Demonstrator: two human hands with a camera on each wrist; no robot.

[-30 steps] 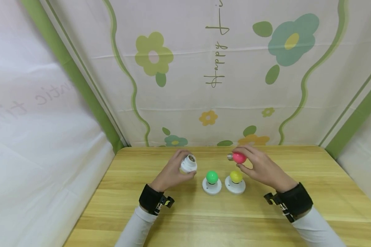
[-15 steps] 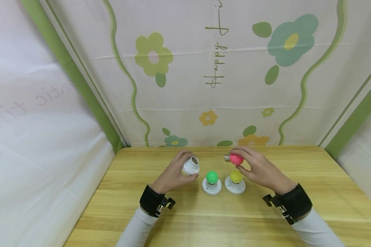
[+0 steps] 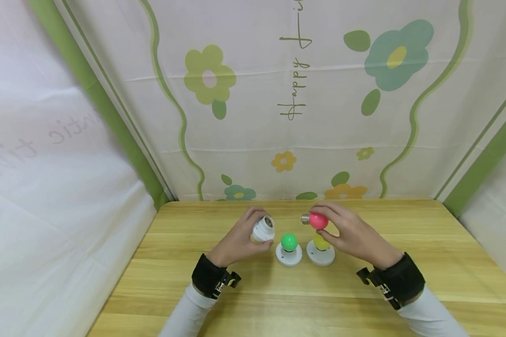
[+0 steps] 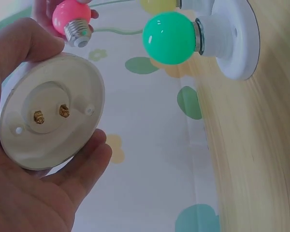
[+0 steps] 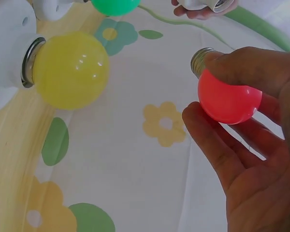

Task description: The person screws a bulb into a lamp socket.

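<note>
My left hand (image 3: 240,238) grips a white lamp socket (image 3: 263,229) above the table, its threaded opening tilted up and to the right. In the left wrist view the round underside of the socket base (image 4: 53,140) shows two brass screws. My right hand (image 3: 354,231) pinches a red light bulb (image 3: 319,221), its metal screw cap (image 3: 305,218) pointing left toward the socket. Bulb and socket are apart. Between and below the hands, a green bulb (image 3: 289,242) and a yellow bulb (image 3: 321,242) stand upright in white sockets on the table; the right thumb partly covers the yellow one.
The wooden table (image 3: 270,309) carries the white socket bases of the green bulb (image 3: 287,260) and yellow bulb (image 3: 320,258), side by side. A flowered white curtain (image 3: 253,117) rises behind the table's back edge. Another white cloth wall (image 3: 59,187) stands at the left.
My right hand has moved left and slightly down with the red bulb. My left hand has shifted slightly right and down with the socket, narrowing the gap. The standing bulbs have not moved.
</note>
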